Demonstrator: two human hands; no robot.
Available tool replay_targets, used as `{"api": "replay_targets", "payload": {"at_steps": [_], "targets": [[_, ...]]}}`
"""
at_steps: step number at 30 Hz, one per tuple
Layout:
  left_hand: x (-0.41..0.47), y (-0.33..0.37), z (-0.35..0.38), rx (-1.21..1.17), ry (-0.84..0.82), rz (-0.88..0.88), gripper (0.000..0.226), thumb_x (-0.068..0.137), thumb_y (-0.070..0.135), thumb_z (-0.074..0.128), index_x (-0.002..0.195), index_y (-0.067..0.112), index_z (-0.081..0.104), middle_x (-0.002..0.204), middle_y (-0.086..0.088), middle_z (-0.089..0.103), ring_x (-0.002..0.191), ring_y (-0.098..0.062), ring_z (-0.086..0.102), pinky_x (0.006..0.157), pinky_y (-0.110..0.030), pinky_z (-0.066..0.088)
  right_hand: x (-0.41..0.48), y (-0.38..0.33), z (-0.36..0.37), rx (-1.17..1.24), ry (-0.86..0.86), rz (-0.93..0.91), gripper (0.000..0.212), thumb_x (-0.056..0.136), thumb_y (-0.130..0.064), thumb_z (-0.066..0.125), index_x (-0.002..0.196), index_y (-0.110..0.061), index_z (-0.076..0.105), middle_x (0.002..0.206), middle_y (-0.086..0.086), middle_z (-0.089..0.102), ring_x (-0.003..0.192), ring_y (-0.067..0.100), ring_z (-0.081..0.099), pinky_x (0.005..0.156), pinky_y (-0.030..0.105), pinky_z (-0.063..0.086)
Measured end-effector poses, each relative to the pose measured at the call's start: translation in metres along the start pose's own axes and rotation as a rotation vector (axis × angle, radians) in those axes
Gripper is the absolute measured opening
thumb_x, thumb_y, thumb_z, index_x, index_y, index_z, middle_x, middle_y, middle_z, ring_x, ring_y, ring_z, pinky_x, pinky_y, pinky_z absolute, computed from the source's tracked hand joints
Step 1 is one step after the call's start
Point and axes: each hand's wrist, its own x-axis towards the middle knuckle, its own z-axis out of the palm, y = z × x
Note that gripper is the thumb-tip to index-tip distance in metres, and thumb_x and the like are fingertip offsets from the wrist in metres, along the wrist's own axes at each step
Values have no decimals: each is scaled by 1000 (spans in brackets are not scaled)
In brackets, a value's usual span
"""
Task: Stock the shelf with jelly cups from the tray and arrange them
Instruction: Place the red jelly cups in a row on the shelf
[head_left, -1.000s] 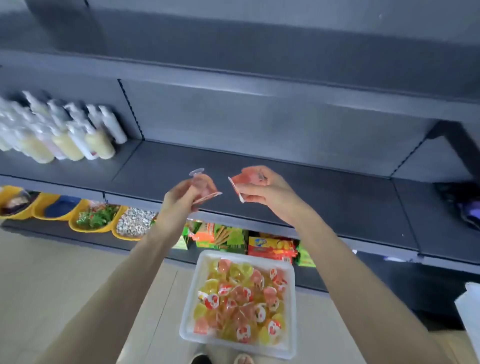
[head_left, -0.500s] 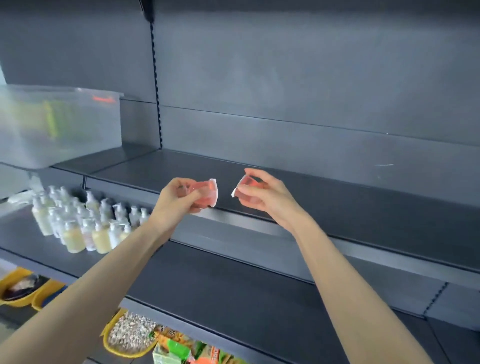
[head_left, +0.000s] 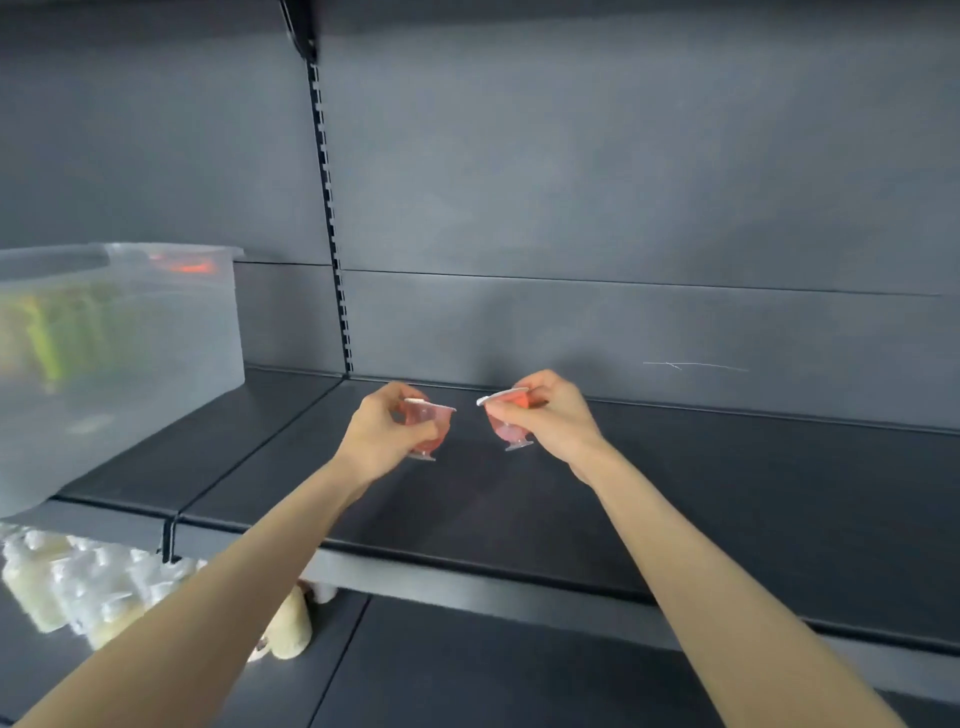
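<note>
Holding a jelly cup apiece, both hands hang over the middle of the dark shelf (head_left: 727, 467), the board they are to stock. The left hand (head_left: 382, 434) has its grip curled round the left jelly cup (head_left: 434, 423), thumb in front and fingers behind the wall, so the cup stands upright with its foil lid on top and its small foot pointing down at the shelf. The right hand (head_left: 550, 418) pinches the right jelly cup (head_left: 509, 428) near its rim from the far side; this cup leans a little, its lid tipped toward the other cup. Both feet look just above the shelf surface, though whether either touches it I cannot tell. Gripping high on the walls leaves the feet free, which I judge suits setting the cups down flat, side by side. No cups stand on the shelf yet, so stocking seems barely begun, and the tray is out of view. At the left end of the shelf sits a clear plastic bin (head_left: 119, 353); below the shelf, pale bottles (head_left: 62, 592) crowd a lower level.
</note>
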Motion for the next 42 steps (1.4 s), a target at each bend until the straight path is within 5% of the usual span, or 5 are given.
{"api": "replay_targets", "payload": {"at_steps": [10, 14, 20, 28, 42], "targets": [[114, -61, -27, 148, -23, 19, 28, 71, 21, 81, 90, 19, 61, 84, 1, 69, 81, -15, 65, 74, -19, 48, 97, 24, 51, -169, 160, 6, 33, 68, -14, 82, 91, -19, 59, 82, -6, 68, 79, 11, 66, 77, 26, 54], [133, -67, -30, 202, 3, 46, 27, 73, 17, 79, 94, 13, 63, 87, 0, 69, 79, -13, 64, 57, 0, 38, 121, 25, 63, -262, 142, -8, 27, 65, -14, 80, 85, -22, 63, 89, -1, 71, 86, 17, 67, 80, 33, 56], [145, -75, -33, 301, 17, 92, 28, 74, 14, 78, 97, 15, 62, 102, -4, 61, 84, -16, 61, 68, -11, 37, 136, 27, 77, -345, 86, -37, 32, 70, -12, 79, 97, -16, 64, 101, 1, 67, 91, 15, 63, 65, 14, 46], [158, -85, -36, 466, 13, 228, 30, 76, 10, 75, 103, 2, 63, 112, -5, 55, 88, -20, 57, 78, -15, 37, 153, 34, 91, -556, 44, -158, 28, 78, -12, 73, 103, -11, 62, 116, 3, 45, 100, 23, 57, 93, 33, 47], [180, -91, -49, 664, -118, 328, 27, 86, 17, 65, 109, 6, 56, 113, -9, 51, 99, -32, 57, 88, -35, 44, 155, 31, 110, -747, 78, -182, 23, 88, -20, 65, 107, -12, 55, 120, 4, 43, 101, 28, 56, 87, 31, 42]]}}
